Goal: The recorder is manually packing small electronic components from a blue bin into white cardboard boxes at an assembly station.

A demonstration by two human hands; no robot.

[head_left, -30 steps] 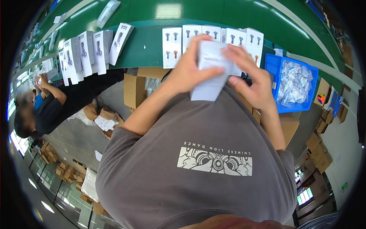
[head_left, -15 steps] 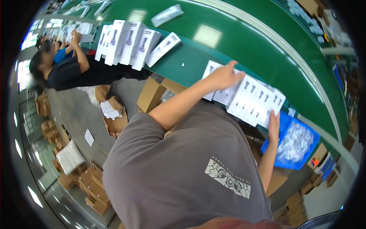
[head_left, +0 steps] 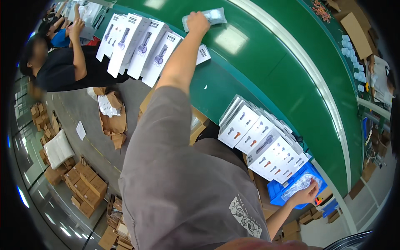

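Observation:
My left hand (head_left: pixel 197 23) reaches far forward, its fingers closed over the left part of a clear plastic-wrapped package (head_left: pixel 216 16) with something whitish inside, on the green belt. My right hand (head_left: pixel 305 196) is at a blue bin (head_left: pixel 274 190) holding crinkled clear plastic bags (head_left: pixel 295 189). Its fingers are curled together above them; whatever may be pinched there is too small to make out. Between the hands, several white printed boxes (head_left: pixel 273 150) stand in a leaning row on the bench. Another row of white boxes (head_left: pixel 143 48) is left of my left forearm.
The green belt (head_left: pixel 271 62) runs along the far side of the bench (head_left: pixel 212 85), bordered by a pale rail (head_left: pixel 318 81). A co-worker in black (head_left: pixel 60 68) is at the left. Open cartons (head_left: pixel 198 127) stand below the bench edge; more cardboard boxes (head_left: pixel 87 185) are on the floor.
My left hand has left the near boxes and reached out onto the wrapped package. My right hand has moved off those boxes to the blue bin. The near boxes appear straightened, and the view has shifted.

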